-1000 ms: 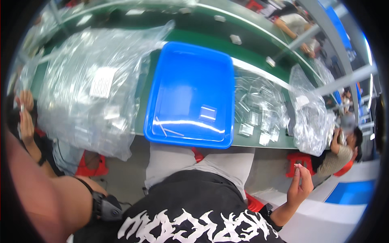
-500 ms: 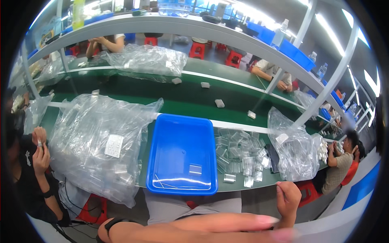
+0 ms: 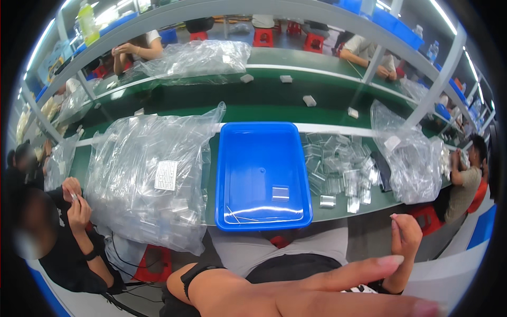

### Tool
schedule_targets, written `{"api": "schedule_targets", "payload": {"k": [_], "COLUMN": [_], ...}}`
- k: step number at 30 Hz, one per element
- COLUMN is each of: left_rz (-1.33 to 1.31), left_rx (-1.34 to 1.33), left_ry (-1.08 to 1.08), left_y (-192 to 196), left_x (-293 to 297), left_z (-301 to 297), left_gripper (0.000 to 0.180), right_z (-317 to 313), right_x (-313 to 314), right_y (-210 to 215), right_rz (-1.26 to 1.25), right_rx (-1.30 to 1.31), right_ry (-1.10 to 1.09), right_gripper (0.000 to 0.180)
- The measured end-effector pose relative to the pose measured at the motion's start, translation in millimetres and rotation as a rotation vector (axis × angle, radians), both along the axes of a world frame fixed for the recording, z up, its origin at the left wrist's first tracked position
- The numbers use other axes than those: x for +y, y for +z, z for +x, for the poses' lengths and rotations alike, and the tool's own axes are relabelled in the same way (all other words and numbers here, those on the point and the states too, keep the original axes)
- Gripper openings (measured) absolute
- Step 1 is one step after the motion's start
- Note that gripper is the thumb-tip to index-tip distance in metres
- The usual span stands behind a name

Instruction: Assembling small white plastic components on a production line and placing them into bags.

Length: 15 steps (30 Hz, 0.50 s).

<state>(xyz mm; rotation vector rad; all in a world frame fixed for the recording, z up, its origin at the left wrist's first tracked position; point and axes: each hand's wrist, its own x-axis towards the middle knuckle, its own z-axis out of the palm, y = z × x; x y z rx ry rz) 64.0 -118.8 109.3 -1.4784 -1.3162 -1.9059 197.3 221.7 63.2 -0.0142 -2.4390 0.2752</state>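
Note:
My left hand (image 3: 311, 288) is large and close in front of the view, a black band at its wrist. Its fingers stretch out to the right, apart, with nothing in them. Off the table's front edge at the right, my right hand (image 3: 406, 235) is raised with its fingers curled in; no object shows in it. Beyond them a blue plastic tray (image 3: 262, 148) stands at the table's front edge. Inside it lie one clear plastic piece (image 3: 280, 193) and thin clear strips (image 3: 237, 215). Several similar clear pieces (image 3: 340, 158) are heaped right of the tray.
A big clear plastic bag (image 3: 142, 158) with a white label lies left of the tray. Another bag (image 3: 409, 164) and a dark flat object (image 3: 381, 171) are at the right. Small pale pieces (image 3: 309, 100) sit on the green belt (image 3: 211, 96). A co-worker's hands (image 3: 76, 203) are at left.
The view has tilted down and shifted, so the table scene appears further left to right and higher or lower accordingly. My left hand shows more of its back, fingers wider apart; my right-hand fingers are looser.

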Motion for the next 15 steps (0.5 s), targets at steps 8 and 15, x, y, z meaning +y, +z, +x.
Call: {"api": "schedule_targets", "payload": {"k": [8, 15], "left_rz": [-0.218, -0.917], "left_rx": [0.214, 0.145], "left_ry": [0.486, 0.573], "left_y": [-34.0, -106.1], "left_x": [-49.8, -34.2], "left_z": [-20.1, -47.4], "left_gripper": [0.06, 0.035], "right_z": [-11.2, -36.5], "right_x": [4.5, 30.4], "right_y": [-10.1, -44.3], "right_rz": [-0.105, -0.116], "right_rx": [-0.043, -0.241], "right_ry": [0.007, 0.036], "right_gripper": [0.017, 0.024]}}
